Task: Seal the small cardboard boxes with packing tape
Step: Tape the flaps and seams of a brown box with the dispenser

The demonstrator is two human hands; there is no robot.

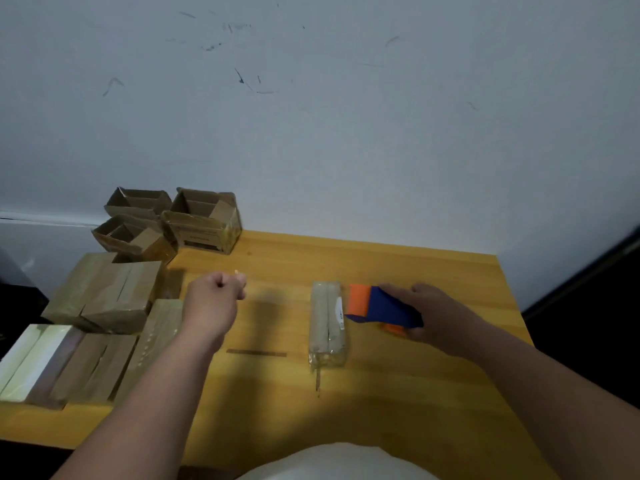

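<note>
Taped box [327, 322] mid-table, edges clear

Both bare forearms reach forward. The left hand [216, 289] is balled into a loose fist, knuckles up, nothing visible inside its fingers. The right hand [434, 315] lies palm down, fingers curled over a blue and orange tape dispenser [381, 308], thumb side nearest.
</note>
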